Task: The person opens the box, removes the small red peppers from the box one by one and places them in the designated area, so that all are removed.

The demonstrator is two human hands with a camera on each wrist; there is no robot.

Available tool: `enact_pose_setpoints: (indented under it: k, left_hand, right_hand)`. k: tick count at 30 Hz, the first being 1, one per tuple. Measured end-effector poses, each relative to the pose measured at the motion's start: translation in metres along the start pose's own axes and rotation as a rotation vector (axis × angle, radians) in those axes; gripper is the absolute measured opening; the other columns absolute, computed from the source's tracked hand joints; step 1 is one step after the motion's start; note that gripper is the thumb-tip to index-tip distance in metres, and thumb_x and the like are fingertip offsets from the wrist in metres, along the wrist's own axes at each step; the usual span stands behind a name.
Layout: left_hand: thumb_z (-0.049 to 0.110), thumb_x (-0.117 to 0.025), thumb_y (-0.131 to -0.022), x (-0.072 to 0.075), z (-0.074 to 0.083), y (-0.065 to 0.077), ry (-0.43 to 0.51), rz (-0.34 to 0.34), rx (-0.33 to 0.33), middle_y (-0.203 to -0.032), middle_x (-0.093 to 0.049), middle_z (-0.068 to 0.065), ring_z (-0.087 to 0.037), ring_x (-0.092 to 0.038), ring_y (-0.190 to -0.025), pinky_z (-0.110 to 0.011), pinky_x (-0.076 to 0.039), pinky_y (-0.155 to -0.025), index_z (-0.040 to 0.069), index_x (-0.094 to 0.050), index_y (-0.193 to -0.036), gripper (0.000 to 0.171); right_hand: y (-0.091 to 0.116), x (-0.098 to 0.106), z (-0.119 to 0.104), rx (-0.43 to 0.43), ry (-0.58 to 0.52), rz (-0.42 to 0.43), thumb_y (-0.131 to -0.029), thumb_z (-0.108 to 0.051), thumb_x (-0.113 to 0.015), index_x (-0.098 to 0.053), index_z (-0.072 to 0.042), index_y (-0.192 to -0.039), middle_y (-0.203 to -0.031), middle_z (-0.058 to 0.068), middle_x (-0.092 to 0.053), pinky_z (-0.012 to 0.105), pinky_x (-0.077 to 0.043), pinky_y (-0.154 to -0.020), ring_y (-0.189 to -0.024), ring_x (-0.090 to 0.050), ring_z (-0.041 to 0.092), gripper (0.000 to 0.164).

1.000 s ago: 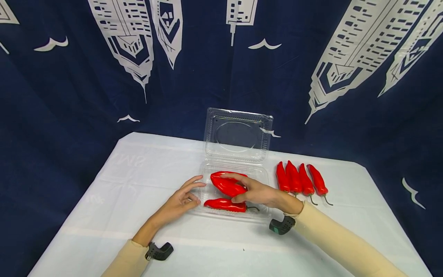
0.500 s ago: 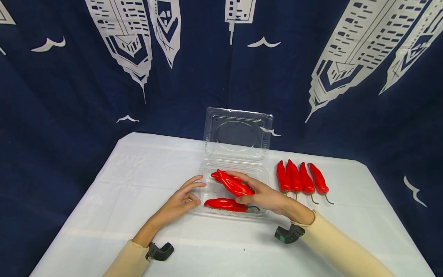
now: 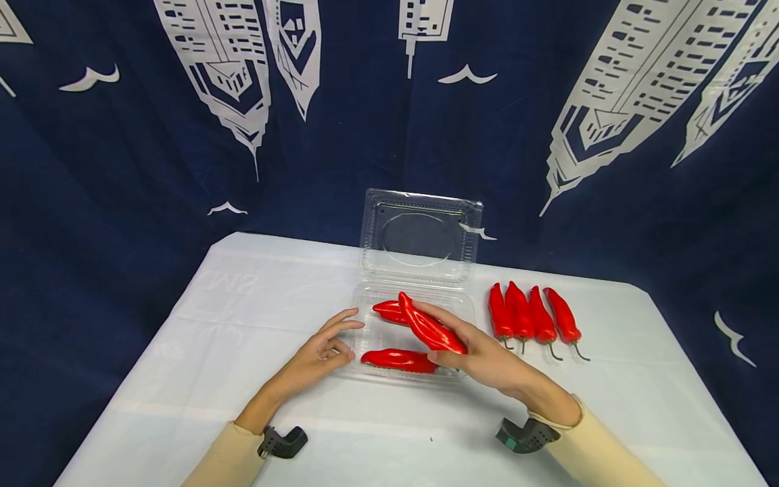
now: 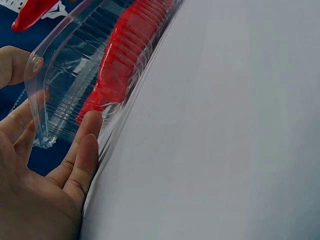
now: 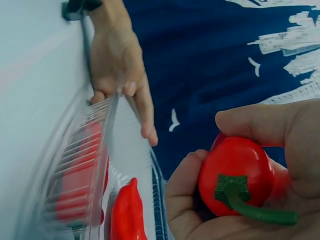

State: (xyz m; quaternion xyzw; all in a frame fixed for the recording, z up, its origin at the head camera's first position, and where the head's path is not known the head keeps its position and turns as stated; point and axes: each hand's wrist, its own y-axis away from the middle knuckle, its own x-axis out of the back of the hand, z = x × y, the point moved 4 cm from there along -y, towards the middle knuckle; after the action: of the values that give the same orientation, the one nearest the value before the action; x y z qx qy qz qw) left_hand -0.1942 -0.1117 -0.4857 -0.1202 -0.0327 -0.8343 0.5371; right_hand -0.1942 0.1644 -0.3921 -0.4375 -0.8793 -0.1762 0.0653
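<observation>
My right hand [image 3: 489, 358] grips a shiny red pepper [image 3: 429, 331], pointed end up and tilted left, above the right part of a clear plastic container [image 3: 376, 338]. The right wrist view shows the held pepper's green stem end [image 5: 232, 192] facing the camera. Two other red peppers lie in the container: a front pepper [image 3: 397, 360] along the near wall and a rear pepper [image 3: 387, 311], partly covered by the held one. Its fingers spread, my left hand [image 3: 316, 357] is at the container's left side, thumb at the rim and fingertips along the wall in the left wrist view.
Raised at the back is the container's hinged lid [image 3: 420, 237]. Several red peppers [image 3: 520, 311] lie side by side on the white table [image 3: 255, 297], right of the container, stems toward me. A dark blue curtain [image 3: 365, 135] hangs behind the table.
My right hand has moved right and toward me with the pepper, which now points more upright. More of the gap between it and the rear pepper shows. My left hand has stayed in place.
</observation>
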Motion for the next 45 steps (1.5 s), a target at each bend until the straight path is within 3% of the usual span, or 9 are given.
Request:
enact_pose_setpoints:
  k: [9, 13, 16, 23, 34, 39, 45]
  left_hand:
    - [0.010, -0.065, -0.096, -0.002, 0.002, -0.001, 0.004, -0.003, 0.003, -0.164, -0.023, 0.010, -0.025, -0.065, -0.100, -0.024, -0.054, -0.083, 0.014, -0.050, -0.146, 0.052]
    - [0.011, -0.065, -0.097, -0.003, 0.003, -0.001, 0.001, -0.003, 0.002, -0.164, -0.023, 0.010, -0.025, -0.065, -0.100, -0.024, -0.054, -0.083, 0.014, -0.050, -0.146, 0.052]
    - [0.011, -0.065, -0.097, -0.002, 0.003, -0.002, -0.001, -0.003, 0.000, -0.164, -0.023, 0.010, -0.026, -0.065, -0.101, -0.024, -0.054, -0.084, 0.014, -0.050, -0.146, 0.052]
    - [0.009, -0.065, -0.097, -0.002, 0.002, -0.002, -0.003, 0.000, -0.001, -0.165, -0.023, 0.007, -0.027, -0.066, -0.100, -0.023, -0.054, -0.084, 0.014, -0.050, -0.146, 0.052]
    - [0.009, -0.065, -0.096, -0.001, 0.000, -0.001, -0.004, 0.003, -0.011, -0.165, -0.023, 0.005, -0.028, -0.066, -0.100, -0.023, -0.054, -0.083, 0.014, -0.050, -0.146, 0.052]
    - [0.009, -0.065, -0.096, 0.000, 0.001, -0.001, -0.010, 0.008, -0.008, -0.164, -0.023, 0.008, -0.028, -0.066, -0.101, -0.023, -0.054, -0.084, 0.014, -0.050, -0.146, 0.052]
    - [0.010, -0.065, -0.097, 0.000, 0.001, 0.000, -0.010, 0.003, -0.008, -0.165, -0.023, 0.006, -0.028, -0.066, -0.101, -0.023, -0.054, -0.084, 0.014, -0.050, -0.146, 0.052]
  right_hand:
    - [0.013, 0.006, 0.003, -0.009, -0.092, 0.035, -0.100, -0.026, -0.061, -0.031, -0.048, -0.153, -0.154, 0.006, -0.031, 0.045, -0.051, -0.095, -0.131, -0.035, 0.037, 0.065]
    - [0.018, 0.007, 0.004, -0.014, -0.109, 0.042, -0.103, -0.029, -0.055, -0.030, -0.048, -0.153, -0.163, -0.002, -0.020, 0.055, -0.041, -0.108, -0.145, -0.022, 0.035, 0.060]
    - [0.022, 0.007, 0.007, -0.024, -0.117, 0.041, -0.103, -0.028, -0.053, -0.030, -0.048, -0.153, -0.165, -0.005, -0.014, 0.060, -0.036, -0.110, -0.148, -0.016, 0.034, 0.059]
    - [0.032, 0.012, 0.014, -0.028, -0.177, 0.060, -0.102, -0.021, -0.057, -0.029, -0.042, -0.155, -0.162, 0.003, -0.014, 0.041, -0.045, -0.104, -0.144, -0.017, 0.036, 0.064]
    - [0.047, 0.026, 0.034, -0.055, -0.270, 0.161, -0.096, -0.010, -0.063, -0.032, -0.031, -0.156, -0.162, 0.008, -0.016, 0.039, -0.051, -0.101, -0.143, -0.015, 0.035, 0.071]
    - [0.051, 0.033, 0.042, -0.068, -0.369, 0.223, -0.094, -0.008, -0.066, -0.030, -0.032, -0.156, -0.162, 0.006, -0.013, 0.034, -0.051, -0.102, -0.143, -0.013, 0.030, 0.076]
    - [0.056, 0.038, 0.056, -0.103, -0.410, 0.267, -0.094, -0.002, -0.062, -0.026, -0.034, -0.157, -0.161, 0.004, -0.008, 0.027, -0.052, -0.098, -0.142, -0.011, 0.028, 0.080]
